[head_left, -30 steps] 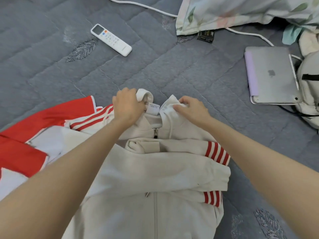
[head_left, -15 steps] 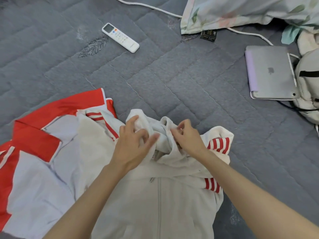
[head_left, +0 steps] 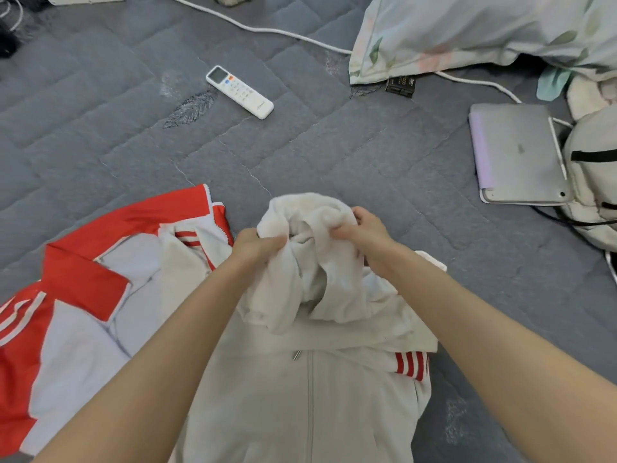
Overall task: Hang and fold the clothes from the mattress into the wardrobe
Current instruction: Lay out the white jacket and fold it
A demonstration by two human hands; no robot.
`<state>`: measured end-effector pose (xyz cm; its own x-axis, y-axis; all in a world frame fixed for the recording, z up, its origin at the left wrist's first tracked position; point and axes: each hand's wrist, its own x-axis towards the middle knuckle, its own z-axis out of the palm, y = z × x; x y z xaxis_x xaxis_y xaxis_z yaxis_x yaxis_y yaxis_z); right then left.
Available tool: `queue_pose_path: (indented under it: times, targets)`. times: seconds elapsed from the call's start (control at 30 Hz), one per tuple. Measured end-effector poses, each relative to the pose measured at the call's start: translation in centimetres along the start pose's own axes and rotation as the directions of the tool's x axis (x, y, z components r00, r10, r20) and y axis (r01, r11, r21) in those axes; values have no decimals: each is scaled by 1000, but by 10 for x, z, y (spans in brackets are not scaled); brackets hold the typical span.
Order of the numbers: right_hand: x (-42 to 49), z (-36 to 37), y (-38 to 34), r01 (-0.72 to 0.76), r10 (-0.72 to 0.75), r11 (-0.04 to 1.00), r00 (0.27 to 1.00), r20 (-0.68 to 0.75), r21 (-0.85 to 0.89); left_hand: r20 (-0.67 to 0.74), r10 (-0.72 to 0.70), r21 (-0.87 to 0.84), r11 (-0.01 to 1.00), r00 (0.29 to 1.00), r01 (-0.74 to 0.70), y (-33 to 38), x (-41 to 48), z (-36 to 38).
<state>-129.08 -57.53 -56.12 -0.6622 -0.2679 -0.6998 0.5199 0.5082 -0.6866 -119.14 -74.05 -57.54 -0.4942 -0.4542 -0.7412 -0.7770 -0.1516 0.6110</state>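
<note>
White fleece zip hoodie is lying on the grey quilted mattress; your left hand and right hand are gripping its bunched hood, fingers curled tight. Farther off, a white remote control is showing unreadable print.

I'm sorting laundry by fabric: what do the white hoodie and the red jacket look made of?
The hoodie looks like thick cotton fleece: matte, soft folds, fuzzy inside the bunched hood. The jacket is probably thin polyester: smooth, slightly shiny, with flat crisp creases.
</note>
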Motion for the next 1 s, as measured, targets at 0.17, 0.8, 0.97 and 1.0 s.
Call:
queue_pose_path:
  times: [0.17,0.8,0.97,1.0]
  targets:
    - [1,-15,-63,121,-110,991,981,-162,64,-100,212,-98,970,972,-222,59,-11,7]
    - [-14,-39,-24,208,-322,903,907,-271,-376,-253,393,128,920,884,-372,40,-12,-12]
    - [-31,-30,46,63,-192,633,978,-78,-771,-188,108,171,982,976,-76,-44,-37,-11]
    - [-34,-26,51,25,-178,663,976,-125,-749,-214,77,137,989,974,-48,-52,-43,-10]
